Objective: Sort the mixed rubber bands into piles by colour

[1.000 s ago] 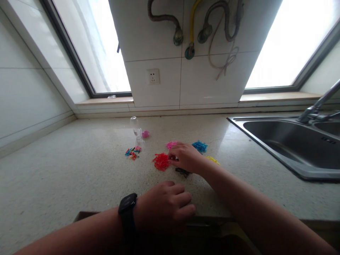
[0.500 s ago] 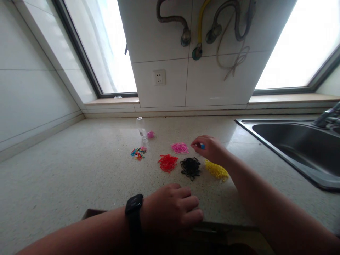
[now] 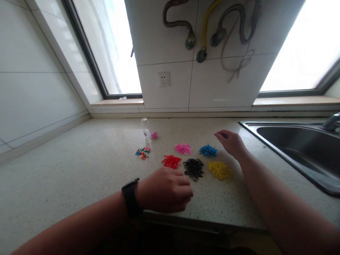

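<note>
My left hand (image 3: pixel 166 189), with a black watch on its wrist, is curled closed over the counter's front part, just below the red rubber bands (image 3: pixel 171 161) and the black rubber bands (image 3: pixel 193 168). Its palm side is hidden. My right hand (image 3: pixel 231 142) is raised to the right of the blue rubber bands (image 3: pixel 208 151), thumb and fingers pressed together; anything between them is too small or hidden to see. Near it lie the yellow rubber bands (image 3: pixel 220 170). Pink rubber bands (image 3: pixel 183 149) form another pile. A small mixed-colour pile (image 3: pixel 142 153) lies farther left.
A clear bottle (image 3: pixel 146 129) stands at the back left, with a pink cap-like piece (image 3: pixel 154 135) beside it. A steel sink (image 3: pixel 255 132) is set into the counter (image 3: pixel 79 170) at right. The tiled wall (image 3: pixel 170 99) with a socket (image 3: pixel 164 79) closes off the back.
My right hand has moved right, off the blue pile, which now shows fully. My left hand has shifted slightly left and up, nearer the red pile. The view has turned a little.
</note>
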### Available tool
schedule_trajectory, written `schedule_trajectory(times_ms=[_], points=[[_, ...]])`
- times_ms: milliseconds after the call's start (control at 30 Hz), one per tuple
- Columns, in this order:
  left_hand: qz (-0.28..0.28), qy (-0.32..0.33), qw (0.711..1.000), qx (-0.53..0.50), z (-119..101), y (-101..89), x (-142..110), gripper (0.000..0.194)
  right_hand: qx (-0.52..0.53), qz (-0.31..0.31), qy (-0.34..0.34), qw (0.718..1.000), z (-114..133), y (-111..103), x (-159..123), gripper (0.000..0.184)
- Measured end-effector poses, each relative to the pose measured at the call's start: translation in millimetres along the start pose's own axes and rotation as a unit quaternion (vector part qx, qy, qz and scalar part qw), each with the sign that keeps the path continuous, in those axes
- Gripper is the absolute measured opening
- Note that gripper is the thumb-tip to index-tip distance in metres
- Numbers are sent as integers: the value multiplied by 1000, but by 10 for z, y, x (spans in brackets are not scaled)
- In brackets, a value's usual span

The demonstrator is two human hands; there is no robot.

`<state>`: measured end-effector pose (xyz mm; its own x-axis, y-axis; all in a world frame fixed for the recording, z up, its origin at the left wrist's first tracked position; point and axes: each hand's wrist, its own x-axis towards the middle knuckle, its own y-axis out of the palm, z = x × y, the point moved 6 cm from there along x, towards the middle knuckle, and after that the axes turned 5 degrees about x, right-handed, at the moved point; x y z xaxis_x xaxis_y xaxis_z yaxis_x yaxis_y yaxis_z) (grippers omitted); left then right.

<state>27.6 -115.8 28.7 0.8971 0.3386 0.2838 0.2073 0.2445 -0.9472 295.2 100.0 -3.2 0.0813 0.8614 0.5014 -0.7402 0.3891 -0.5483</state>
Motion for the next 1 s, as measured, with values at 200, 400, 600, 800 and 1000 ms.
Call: schedule_trajectory(times_ms=[200,400,600,800,1000], points=[[-28,-181,982,-39,917,-240,-315,20,13,4,20,1000,-81,14,22,36],[0,-372,928,14,1724,-1,-956,23,13,17,40,999,-159,81,50,35],[12,-420,907,19,2007,194,-1256,28,27,32,55,998,-210,111,58,36],[20,-420,907,22,2089,314,-1310,28,17,42,57,997,-251,130,75,37],[7,-417,909,7,2121,366,-1326,26,22,40,64,997,-257,136,74,36]])
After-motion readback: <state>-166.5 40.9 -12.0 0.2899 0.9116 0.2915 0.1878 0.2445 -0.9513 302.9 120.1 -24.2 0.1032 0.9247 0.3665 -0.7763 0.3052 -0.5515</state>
